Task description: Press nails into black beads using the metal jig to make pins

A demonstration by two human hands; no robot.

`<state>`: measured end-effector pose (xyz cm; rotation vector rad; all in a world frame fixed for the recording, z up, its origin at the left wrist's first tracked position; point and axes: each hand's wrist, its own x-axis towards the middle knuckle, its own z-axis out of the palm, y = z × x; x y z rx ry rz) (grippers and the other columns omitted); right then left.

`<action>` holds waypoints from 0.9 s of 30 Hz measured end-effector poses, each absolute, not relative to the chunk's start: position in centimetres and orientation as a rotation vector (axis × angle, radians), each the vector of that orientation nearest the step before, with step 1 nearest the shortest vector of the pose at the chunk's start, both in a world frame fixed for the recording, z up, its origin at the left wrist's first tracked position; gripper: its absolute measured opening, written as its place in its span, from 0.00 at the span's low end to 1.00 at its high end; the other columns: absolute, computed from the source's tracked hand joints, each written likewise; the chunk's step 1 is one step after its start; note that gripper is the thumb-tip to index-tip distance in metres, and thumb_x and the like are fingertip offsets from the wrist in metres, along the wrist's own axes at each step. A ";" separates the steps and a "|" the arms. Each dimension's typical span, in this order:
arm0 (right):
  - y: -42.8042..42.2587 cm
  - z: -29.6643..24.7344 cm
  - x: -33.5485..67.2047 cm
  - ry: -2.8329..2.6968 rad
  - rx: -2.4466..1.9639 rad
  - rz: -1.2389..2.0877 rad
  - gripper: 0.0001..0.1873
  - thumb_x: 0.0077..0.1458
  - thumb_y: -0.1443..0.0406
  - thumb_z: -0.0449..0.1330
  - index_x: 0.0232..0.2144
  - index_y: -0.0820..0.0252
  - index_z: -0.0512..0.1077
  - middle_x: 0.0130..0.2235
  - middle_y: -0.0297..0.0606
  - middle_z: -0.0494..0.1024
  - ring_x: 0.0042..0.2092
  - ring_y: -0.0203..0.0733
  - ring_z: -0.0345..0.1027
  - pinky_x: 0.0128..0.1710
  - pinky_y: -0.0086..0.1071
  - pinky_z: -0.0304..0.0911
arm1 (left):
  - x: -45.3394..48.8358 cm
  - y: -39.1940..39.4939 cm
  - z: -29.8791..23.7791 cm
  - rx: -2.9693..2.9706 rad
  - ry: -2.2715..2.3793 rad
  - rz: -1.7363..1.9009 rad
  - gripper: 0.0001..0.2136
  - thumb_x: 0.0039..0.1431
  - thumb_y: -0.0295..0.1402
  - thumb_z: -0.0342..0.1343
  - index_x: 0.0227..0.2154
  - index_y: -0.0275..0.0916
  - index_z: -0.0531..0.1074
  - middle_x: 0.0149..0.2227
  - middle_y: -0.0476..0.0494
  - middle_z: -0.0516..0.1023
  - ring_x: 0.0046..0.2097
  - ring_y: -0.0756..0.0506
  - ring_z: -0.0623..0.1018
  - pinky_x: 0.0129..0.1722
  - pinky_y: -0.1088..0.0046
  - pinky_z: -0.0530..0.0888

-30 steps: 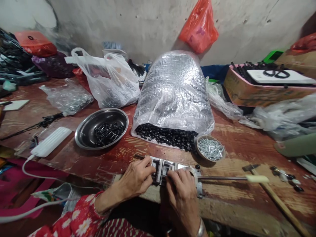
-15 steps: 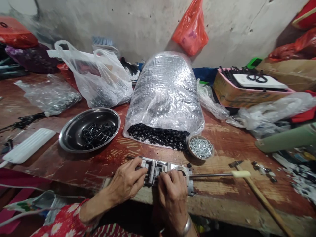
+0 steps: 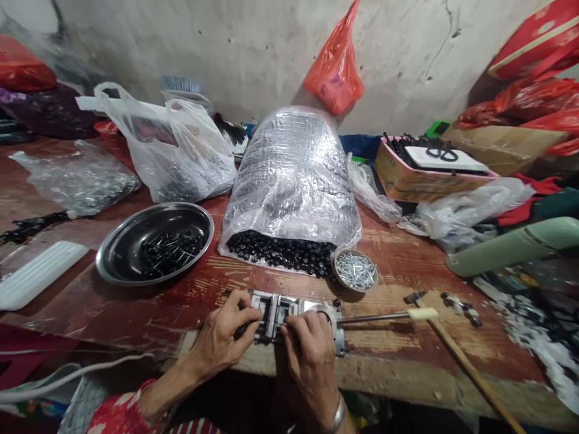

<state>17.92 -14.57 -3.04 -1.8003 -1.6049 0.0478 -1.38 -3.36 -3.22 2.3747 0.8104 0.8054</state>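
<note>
A small metal press [image 3: 289, 316] with a long lever handle [image 3: 384, 316] sits at the near edge of the red wooden table [image 3: 429, 265]. My left hand [image 3: 224, 334] pinches at its left jaw with the fingers closed. My right hand [image 3: 307, 355] rests on top of the press, fingers curled over its middle. What the fingers hold is too small to make out. Behind the press lies a clear bag of black beads [image 3: 289, 199], and a little bowl of silver pins [image 3: 355, 269] stands to its right.
A steel dish [image 3: 154, 241] with black pinned pieces lies at the left. A hammer [image 3: 456, 355] lies at the right. Plastic bags [image 3: 167, 144], a white ridged tray [image 3: 38, 274], a cardboard box [image 3: 425, 169] and an orange bag [image 3: 335, 72] on the wall surround the spot.
The view has swung a little to the right and down. Both hands stay on the press with only slight finger movements.
</note>
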 end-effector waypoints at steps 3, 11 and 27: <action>-15.2 -2.4 19.5 -1.586 -1.658 0.142 0.07 0.68 0.69 0.55 0.44 0.54 0.72 0.38 0.38 0.73 0.41 0.45 0.65 0.41 0.39 0.62 | -2.0 -3.1 -3.4 2.375 0.746 0.831 0.10 0.67 0.28 0.54 0.49 0.43 0.76 0.46 0.44 0.68 0.38 0.52 0.75 0.39 0.77 0.74; -14.0 -1.9 27.4 -1.608 -2.081 -0.390 0.12 0.69 0.60 0.54 0.42 0.54 0.77 0.36 0.42 0.80 0.37 0.48 0.66 0.35 0.40 0.56 | -1.8 -3.3 -3.3 2.325 0.733 0.994 0.12 0.64 0.31 0.58 0.50 0.41 0.75 0.43 0.43 0.71 0.38 0.50 0.76 0.39 0.75 0.77; -13.3 -4.5 29.1 -1.606 -1.911 -0.069 0.17 0.70 0.53 0.52 0.43 0.56 0.75 0.42 0.42 0.81 0.41 0.48 0.74 0.42 0.40 0.65 | 3.5 6.7 -1.9 2.445 1.410 0.567 0.06 0.64 0.33 0.59 0.40 0.39 0.77 0.40 0.42 0.79 0.39 0.44 0.80 0.37 0.72 0.71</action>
